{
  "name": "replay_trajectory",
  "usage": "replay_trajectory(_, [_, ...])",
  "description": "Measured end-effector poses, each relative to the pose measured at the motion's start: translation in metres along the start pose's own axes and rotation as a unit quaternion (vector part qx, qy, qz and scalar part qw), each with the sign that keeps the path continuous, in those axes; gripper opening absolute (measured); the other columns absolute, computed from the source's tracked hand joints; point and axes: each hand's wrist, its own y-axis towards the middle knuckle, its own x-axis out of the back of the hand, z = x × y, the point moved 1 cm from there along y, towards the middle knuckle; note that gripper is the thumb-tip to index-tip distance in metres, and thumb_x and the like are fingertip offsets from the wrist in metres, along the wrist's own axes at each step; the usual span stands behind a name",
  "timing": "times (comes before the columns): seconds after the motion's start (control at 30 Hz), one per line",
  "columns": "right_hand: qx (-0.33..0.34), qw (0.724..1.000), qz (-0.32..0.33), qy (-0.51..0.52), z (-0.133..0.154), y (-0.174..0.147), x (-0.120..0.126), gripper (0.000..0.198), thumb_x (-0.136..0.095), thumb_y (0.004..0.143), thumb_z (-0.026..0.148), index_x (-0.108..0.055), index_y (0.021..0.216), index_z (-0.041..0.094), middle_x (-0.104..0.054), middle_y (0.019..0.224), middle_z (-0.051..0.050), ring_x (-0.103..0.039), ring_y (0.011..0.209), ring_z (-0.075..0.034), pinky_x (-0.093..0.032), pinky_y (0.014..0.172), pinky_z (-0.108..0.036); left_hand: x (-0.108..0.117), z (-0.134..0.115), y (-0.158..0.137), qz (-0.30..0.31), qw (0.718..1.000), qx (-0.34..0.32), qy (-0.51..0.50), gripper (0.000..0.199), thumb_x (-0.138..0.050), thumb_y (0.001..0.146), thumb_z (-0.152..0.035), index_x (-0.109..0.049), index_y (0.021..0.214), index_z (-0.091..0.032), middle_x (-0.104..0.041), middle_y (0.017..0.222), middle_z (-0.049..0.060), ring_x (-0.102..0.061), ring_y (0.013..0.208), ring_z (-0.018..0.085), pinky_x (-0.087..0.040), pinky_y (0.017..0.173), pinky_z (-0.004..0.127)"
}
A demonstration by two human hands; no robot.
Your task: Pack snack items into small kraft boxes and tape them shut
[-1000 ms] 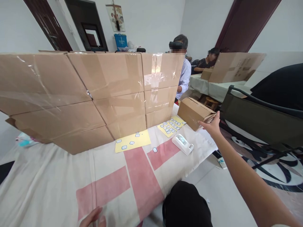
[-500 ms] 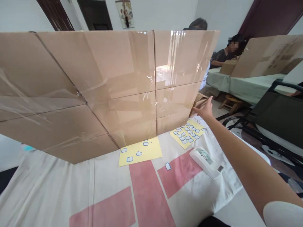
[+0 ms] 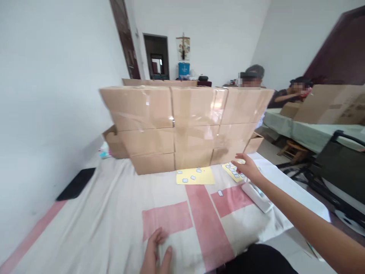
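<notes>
My right hand (image 3: 247, 167) hovers over the right yellow sheet (image 3: 226, 170), fingers stretched and holding nothing. That sheet carries many small white blue-edged labels, partly hidden by the hand. Low in the view, my left hand (image 3: 158, 251) is over the cloth, thumb apart from its curled fingers, with nothing between them. A second yellow sheet (image 3: 205, 179) bears several such labels at the foot of a wall of taped cardboard boxes (image 3: 196, 140). One loose label (image 3: 220, 193) lies on a pink patch of the cloth. Beside my right forearm sits a white device (image 3: 258, 197), partly covered.
An open carton (image 3: 254, 143) stands at the boxes' right end, another (image 3: 115, 140) at the left. A black flat item (image 3: 76, 184) lies on the cloth at left. Two people sit beyond. A dark chair (image 3: 345, 163) stands at right.
My right hand has come back from the carton at the boxes' right end to above the right sheet. My left hand has entered the view. The camera has tilted up and drawn back.
</notes>
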Motion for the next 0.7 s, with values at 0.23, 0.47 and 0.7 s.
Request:
replay_trajectory(0.23, [0.148,0.945,0.291,0.025,0.117,-0.096,-0.175,0.045,-0.067,0.084,0.042,-0.063,0.123,0.019,-0.057,0.055,0.005,-0.065,0.055,-0.019,-0.051,0.052,-0.027,0.082,-0.029,0.064,-0.006,0.994,-0.048,-0.101,0.056,-0.069,0.077,-0.051,-0.058,0.124,-0.023,-0.065,0.129,0.015,-0.066,0.112,0.029,-0.056,0.082,0.038])
replay_trajectory(0.47, [0.191,0.895,0.333,0.227,0.204,-0.158,-0.395,0.034,-0.07,0.078,0.032,-0.071,0.111,0.023,-0.073,0.124,-0.008,-0.073,0.102,-0.024,-0.06,0.081,-0.035,0.175,-0.056,0.251,-0.152,0.983,-0.087,-0.046,0.049,-0.075,0.08,-0.028,-0.056,0.124,-0.021,-0.06,0.134,0.01,-0.064,0.111,0.023,-0.055,0.091,0.037])
replay_trajectory(0.7, [0.091,0.946,0.122,0.285,0.234,-0.13,-0.538,0.072,-0.053,0.086,0.023,-0.034,0.154,0.016,-0.028,0.168,-0.017,-0.023,0.158,-0.025,-0.024,0.127,-0.049,0.173,-0.068,0.439,-0.226,0.972,-0.032,-0.055,0.039,-0.066,0.097,-0.035,-0.058,0.13,-0.017,-0.062,0.127,0.01,-0.066,0.103,0.022,-0.061,0.085,0.04])
